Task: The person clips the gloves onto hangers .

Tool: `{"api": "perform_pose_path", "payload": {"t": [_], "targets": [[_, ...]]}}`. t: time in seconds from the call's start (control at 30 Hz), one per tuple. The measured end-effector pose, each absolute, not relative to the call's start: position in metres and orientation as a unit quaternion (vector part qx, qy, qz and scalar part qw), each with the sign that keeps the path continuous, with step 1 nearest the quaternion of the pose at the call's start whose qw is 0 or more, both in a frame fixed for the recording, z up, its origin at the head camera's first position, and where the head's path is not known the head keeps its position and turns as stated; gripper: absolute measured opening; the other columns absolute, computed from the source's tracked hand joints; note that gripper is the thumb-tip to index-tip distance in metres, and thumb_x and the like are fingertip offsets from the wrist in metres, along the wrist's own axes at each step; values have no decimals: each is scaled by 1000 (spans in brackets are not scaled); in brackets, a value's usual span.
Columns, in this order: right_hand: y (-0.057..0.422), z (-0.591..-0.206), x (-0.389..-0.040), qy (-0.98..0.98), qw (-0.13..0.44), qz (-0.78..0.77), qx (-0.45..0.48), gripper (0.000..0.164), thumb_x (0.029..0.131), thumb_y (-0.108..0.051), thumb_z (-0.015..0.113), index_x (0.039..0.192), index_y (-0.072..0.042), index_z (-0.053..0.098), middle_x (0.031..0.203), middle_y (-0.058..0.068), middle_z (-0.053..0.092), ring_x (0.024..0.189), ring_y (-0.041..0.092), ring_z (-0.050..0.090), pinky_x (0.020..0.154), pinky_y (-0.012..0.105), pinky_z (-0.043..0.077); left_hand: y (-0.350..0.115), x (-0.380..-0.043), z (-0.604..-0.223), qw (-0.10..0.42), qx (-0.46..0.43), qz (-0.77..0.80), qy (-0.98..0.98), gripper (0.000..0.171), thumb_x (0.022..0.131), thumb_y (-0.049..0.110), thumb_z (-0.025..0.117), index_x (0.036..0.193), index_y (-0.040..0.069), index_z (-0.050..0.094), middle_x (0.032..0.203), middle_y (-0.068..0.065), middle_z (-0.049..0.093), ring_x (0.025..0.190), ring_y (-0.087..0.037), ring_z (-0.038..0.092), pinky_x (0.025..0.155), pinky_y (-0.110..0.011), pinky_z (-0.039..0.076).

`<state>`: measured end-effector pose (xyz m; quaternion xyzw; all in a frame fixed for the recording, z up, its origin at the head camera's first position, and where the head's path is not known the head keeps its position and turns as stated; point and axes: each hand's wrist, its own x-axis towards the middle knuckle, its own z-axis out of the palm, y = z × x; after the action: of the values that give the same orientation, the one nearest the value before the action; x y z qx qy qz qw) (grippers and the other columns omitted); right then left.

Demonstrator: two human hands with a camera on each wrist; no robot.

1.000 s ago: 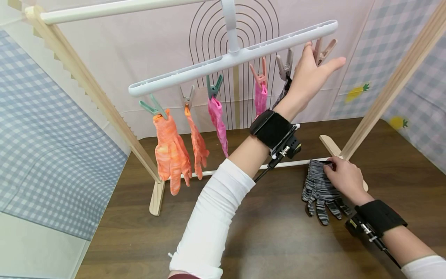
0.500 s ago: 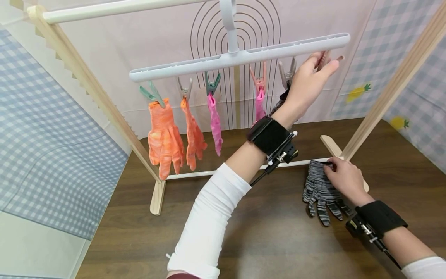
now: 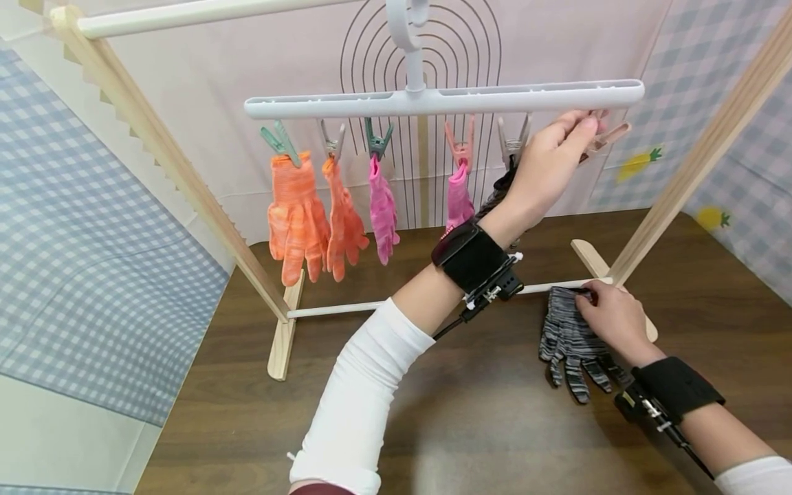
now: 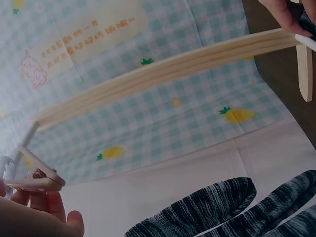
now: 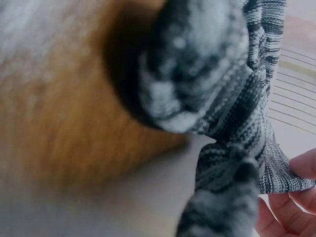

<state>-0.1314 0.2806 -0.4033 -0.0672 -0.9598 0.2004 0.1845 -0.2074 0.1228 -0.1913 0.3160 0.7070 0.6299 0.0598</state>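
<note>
My left hand (image 3: 544, 165) is raised under the right end of the white hanger (image 3: 334, 105). Its thumb and fingers pinch a beige clothespin (image 3: 609, 137), seen from the side in the left wrist view (image 4: 37, 182). Lower down, my right hand (image 3: 615, 316) grips the cuff of a black-and-grey glove (image 3: 566, 337) just in front of the rack's bottom bar. That glove's fingers (image 5: 192, 64) fill much of the right wrist view. Another grey glove (image 4: 197, 207) hangs beside my left hand, mostly hidden behind the forearm in the head view.
Orange gloves (image 3: 298, 213) and pink gloves (image 3: 383, 206) hang from clothespins along the hanger. A wooden rack (image 3: 167, 155) with a white top bar (image 3: 210, 17) stands on the brown table (image 3: 247, 419). Patterned cloth (image 3: 93, 227) lines the sides and back.
The hanger has swung from a slant to nearly level, its right end sinking and the orange gloves rising. My left hand has moved slightly down with the clothespin; the right stays put.
</note>
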Motion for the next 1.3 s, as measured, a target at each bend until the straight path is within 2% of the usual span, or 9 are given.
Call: {"api": "perform_pose_path", "payload": {"t": [0.17,0.23,0.33,0.4,0.47,0.57,0.73,1.0,1.3], "targets": [[281,-404,-131,-959,189,200,-67,19,83,-15,52,91,0,60,62,8,53,52,19,42,47,27,26,119,-198,-192,97,335,650,675,32,96,22,35,121,12,52,116,6,59,72,3,47,66,-8,39],[281,-405,-131,-959,190,200,-66,17,83,-14,53,90,-1,60,62,7,52,51,18,41,47,27,26,117,-196,-192,110,354,659,654,32,97,19,33,120,8,52,113,0,59,66,-3,42,65,-9,37],[281,-406,-131,-959,193,200,-62,15,82,-13,53,88,-1,60,61,6,51,50,16,39,47,27,25,115,-192,-192,135,379,680,612,31,97,15,32,117,1,51,115,-9,57,76,0,46,70,-8,36],[281,-406,-130,-958,194,201,-58,14,82,-12,53,87,-1,60,60,6,50,49,16,38,46,26,24,111,-188,-191,157,398,694,579,32,97,11,30,116,-5,49,118,-15,55,87,-5,51,76,-8,36],[281,-406,-130,-958,196,202,-55,13,82,-12,54,87,-1,59,60,6,50,49,15,37,46,26,24,108,-184,-190,173,408,704,555,32,97,9,28,114,-9,48,121,-19,52,102,-9,51,82,-9,36],[281,-406,-129,-958,196,203,-52,13,83,-11,54,87,0,59,60,6,49,48,15,36,46,26,23,104,-180,-189,189,417,709,537,31,96,7,27,113,-12,46,123,-24,49,110,-17,49,88,-11,35],[281,-406,-128,-957,202,201,-47,11,82,-11,54,85,-1,58,58,5,47,47,15,35,45,26,23,100,-178,-190,201,417,696,548,29,96,6,27,111,-12,45,122,-24,49,112,-20,49,86,-12,37],[280,-406,-126,-957,212,194,-35,9,82,-11,55,79,-3,57,55,3,45,47,14,34,48,26,22,94,-182,-194,204,444,672,556,29,96,4,26,112,-13,44,123,-25,48,118,-22,46,94,-12,31],[275,-399,-122,-954,209,211,-30,10,84,-12,54,82,-3,55,56,4,43,47,13,33,48,26,22,93,-187,-202,245,448,684,521,32,96,2,24,120,-14,39,124,-29,45,119,-28,45,84,-14,41]]}}
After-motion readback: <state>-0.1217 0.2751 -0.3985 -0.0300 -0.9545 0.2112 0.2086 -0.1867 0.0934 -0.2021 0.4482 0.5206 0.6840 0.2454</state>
